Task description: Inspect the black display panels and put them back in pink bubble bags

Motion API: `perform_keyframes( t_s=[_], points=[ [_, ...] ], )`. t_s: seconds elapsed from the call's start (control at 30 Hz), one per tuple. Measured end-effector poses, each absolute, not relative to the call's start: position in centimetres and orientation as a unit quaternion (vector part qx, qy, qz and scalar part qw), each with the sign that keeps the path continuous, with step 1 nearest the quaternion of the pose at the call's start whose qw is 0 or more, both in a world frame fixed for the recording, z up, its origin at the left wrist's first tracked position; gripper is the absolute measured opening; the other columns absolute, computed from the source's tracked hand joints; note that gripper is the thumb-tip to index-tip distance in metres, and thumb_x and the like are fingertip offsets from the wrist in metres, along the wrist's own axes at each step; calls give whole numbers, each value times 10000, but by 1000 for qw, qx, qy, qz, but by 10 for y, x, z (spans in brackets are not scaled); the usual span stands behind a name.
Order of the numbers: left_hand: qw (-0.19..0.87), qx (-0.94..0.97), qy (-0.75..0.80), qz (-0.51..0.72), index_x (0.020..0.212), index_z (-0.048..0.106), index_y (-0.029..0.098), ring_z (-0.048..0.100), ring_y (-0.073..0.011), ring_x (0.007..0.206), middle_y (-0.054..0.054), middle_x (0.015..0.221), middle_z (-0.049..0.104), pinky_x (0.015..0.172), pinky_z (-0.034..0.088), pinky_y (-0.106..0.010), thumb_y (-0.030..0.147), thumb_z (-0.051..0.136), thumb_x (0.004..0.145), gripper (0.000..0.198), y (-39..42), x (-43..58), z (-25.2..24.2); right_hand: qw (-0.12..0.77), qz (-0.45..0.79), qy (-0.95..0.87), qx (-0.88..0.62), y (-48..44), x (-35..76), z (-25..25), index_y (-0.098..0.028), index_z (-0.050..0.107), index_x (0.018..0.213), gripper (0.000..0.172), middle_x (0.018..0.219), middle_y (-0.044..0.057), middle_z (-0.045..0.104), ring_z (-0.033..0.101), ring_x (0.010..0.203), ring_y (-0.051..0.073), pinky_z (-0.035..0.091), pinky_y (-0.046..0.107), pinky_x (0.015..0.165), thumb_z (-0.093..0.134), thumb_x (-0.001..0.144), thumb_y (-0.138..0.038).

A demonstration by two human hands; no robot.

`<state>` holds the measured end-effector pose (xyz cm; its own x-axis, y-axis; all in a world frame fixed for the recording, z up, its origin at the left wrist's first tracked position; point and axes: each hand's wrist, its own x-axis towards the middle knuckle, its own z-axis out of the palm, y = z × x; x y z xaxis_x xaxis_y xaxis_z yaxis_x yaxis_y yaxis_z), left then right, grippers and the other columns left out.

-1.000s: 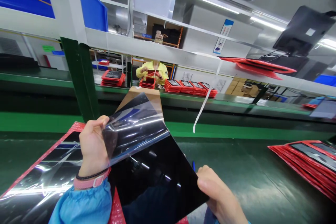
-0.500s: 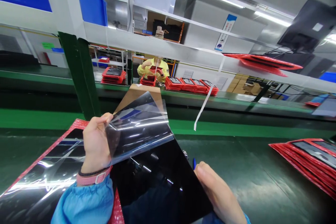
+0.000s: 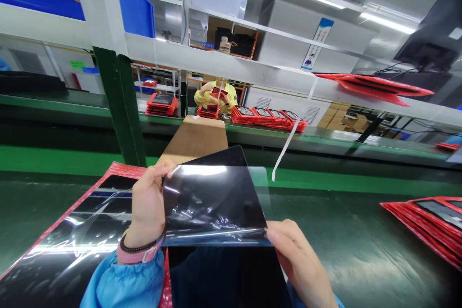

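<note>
A glossy black screen panel point(image 3: 227, 274) lies tilted in front of me. Clear film point(image 3: 209, 204) covers its upper part, and the film's lower edge curls up in a bright fold across the panel. My left hand point(image 3: 147, 202) pinches the film near its upper left corner. At the panel's right edge my right hand point(image 3: 301, 255) is closed, its thumb beside the end of the fold. Its other fingers are partly hidden behind the panel. Left of my left wrist lies another black panel point(image 3: 72, 245) under wrinkled clear film, on a red bubble-wrap sleeve point(image 3: 119, 168).
A brown cardboard piece point(image 3: 202, 137) leans behind the panel. Red sleeves point(image 3: 422, 231) are stacked on the green bench point(image 3: 346, 231) at right. A white strip point(image 3: 287, 149) hangs from the rail. Across the line a person in yellow point(image 3: 202, 98) works near more red stacks point(image 3: 267, 118).
The film, raised and slanted before, now lies lower and flatter over the panel's upper part. My left hand moved right with it. My right hand's fingertips now sit by the film's fold.
</note>
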<state>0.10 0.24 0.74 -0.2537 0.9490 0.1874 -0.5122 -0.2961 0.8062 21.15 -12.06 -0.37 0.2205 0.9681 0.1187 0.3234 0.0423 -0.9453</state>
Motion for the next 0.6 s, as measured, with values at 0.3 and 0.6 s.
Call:
perform_keyframes(
  t_s=[0.3,0.6],
  points=[
    [569,318,284,703,418,452,193,402,-143,554,-13,501,410,547,353,-249,292,564,637,265,-3,7,8,471,345,-565,-583,-114,199,2,-196,598,599,444,634,2,488,437,651,172,379,284,613,566,808,-586],
    [552,352,280,702,433,427,199,332,-127,488,5,477,340,491,290,-279,261,542,659,261,-6,5,8,381,333,-632,-587,-108,209,-3,-175,653,687,316,644,-1,491,465,656,165,406,263,602,636,768,-480]
  ],
)
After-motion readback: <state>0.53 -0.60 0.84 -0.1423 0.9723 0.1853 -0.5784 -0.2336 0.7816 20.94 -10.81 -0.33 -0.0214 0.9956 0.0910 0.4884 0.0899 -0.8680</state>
